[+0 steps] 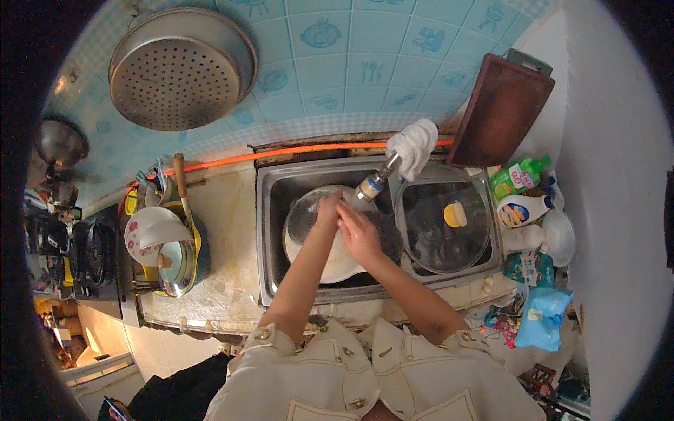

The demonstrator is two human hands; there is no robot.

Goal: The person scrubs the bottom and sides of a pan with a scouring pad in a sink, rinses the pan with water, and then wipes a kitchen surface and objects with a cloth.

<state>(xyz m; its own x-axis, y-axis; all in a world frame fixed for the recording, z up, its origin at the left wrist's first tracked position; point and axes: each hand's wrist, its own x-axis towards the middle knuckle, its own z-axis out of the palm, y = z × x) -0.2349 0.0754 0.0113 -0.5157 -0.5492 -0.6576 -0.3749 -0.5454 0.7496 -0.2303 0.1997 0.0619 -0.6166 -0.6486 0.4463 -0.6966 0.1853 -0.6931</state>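
Observation:
Both of my hands meet under the faucet (372,185), over the left basin of a steel double sink (267,226). My left hand (330,208) touches the fingers of my right hand (360,231); whether a small thing lies between them cannot be seen. Beneath them a large pale basin (337,266) sits in the sink, with a clear round bowl or strainer (305,216) at its left side. A white cloth (413,150) is wrapped around the faucet's upper part. Over the right sink basin lies a round glass lid or dish (437,252) with a yellow and white sponge (455,214) on it.
Left on the counter (231,252) stands a container holding bowls (150,231), a glass lid (176,268) and a wooden-handled utensil (180,176). Bottles (521,209) and a blue packet (545,318) crowd the right edge. A brown board (503,110) leans behind; a perforated steamer pan (179,79) hangs on the wall.

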